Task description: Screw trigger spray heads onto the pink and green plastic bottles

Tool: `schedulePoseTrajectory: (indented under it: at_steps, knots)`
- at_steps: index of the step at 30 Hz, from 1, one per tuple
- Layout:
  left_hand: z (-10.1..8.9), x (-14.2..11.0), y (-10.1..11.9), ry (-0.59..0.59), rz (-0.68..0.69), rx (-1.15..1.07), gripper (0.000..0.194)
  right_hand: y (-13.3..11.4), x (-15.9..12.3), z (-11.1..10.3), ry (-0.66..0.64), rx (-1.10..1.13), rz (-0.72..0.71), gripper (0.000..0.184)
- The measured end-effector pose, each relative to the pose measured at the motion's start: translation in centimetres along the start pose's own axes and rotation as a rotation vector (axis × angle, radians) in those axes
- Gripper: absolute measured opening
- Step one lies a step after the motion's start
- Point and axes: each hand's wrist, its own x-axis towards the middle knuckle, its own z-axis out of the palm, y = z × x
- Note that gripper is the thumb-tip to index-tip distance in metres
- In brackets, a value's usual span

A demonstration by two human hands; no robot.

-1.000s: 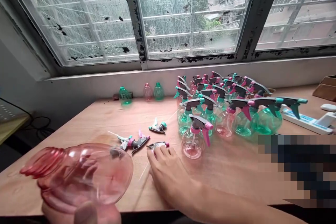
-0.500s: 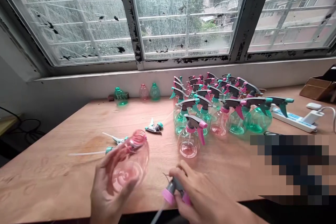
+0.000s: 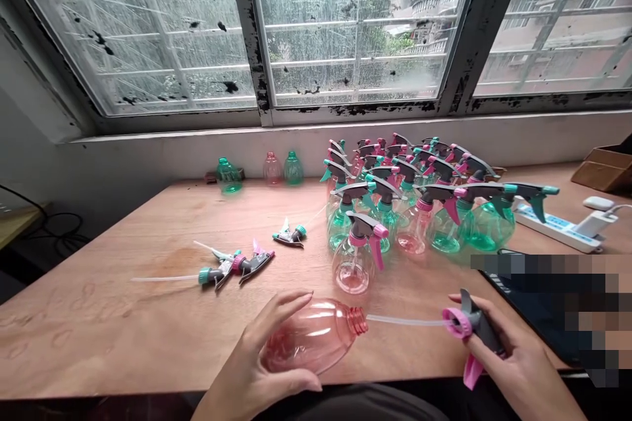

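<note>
My left hand [image 3: 266, 355] is wrapped round a clear pink bottle [image 3: 316, 335], tipped on its side with its threaded neck facing right. In my right hand [image 3: 518, 355] is a grey and pink spray head [image 3: 476, 329], its pink collar turned toward the bottle. From the collar a thin white tube [image 3: 407, 320] runs left, its tip at the bottle's mouth; whether it is inside I cannot tell. Just beyond, a pink spray bottle [image 3: 353, 266] with its head fitted stands upright.
Many assembled spray bottles [image 3: 444, 230] crowd the right back. Loose spray heads [image 3: 232, 266] lie at left centre. Headless green [image 3: 293, 170] and pink bottles [image 3: 272, 170] stand by the wall. A power strip [image 3: 557, 227], a brown box [image 3: 602, 171] and a dark flat object [image 3: 528, 302] are at right.
The pink bottle has tipped over to the right, its mouth now facing my right hand. My right hand has moved right with the spray head, and its tube now points at the bottle's mouth.
</note>
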Motion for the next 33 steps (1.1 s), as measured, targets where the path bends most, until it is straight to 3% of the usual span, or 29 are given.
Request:
schedulePoseTrajectory:
  at_steps: [5,8,12,14,18,21,26,30,33]
  knots:
    - [0.8,0.4,0.5,-0.058,0.134,0.107,0.084,-1.3,-1.0,1.0,-0.099,-0.104,-0.007,0.043]
    - [2.0,1.0,0.5,-0.067,0.241,0.196,0.084,-2.1,-1.4,2.1,-0.27,0.146,0.036,0.041]
    - [4.0,1.5,0.1,-0.067,0.43,0.245,0.083,-3.4,-1.2,3.6,-0.521,0.526,0.25,0.05]
    - [4.6,1.6,-0.3,-0.044,0.447,0.246,0.082,-3.9,-0.6,4.0,-0.575,0.578,0.227,0.054]
    - [4.7,1.1,-1.0,0.016,0.398,0.182,0.083,-4.2,0.6,4.5,-0.585,0.573,0.223,0.053]
    - [4.5,0.8,-1.2,-0.022,0.332,0.054,0.075,-4.2,1.0,5.1,-0.564,0.594,0.242,0.054]
    - [4.6,0.9,-0.5,0.1,0.058,-0.195,0.064,-4.1,1.0,5.8,-0.562,0.682,0.252,0.048]
    - [4.7,0.8,-0.7,0.015,-0.007,-0.281,0.083,-4.3,1.2,5.6,-0.552,0.654,0.23,0.044]
    - [4.7,0.6,-1.5,-0.021,-0.032,-0.223,0.104,-4.6,1.4,5.4,-0.569,0.667,0.267,0.045]
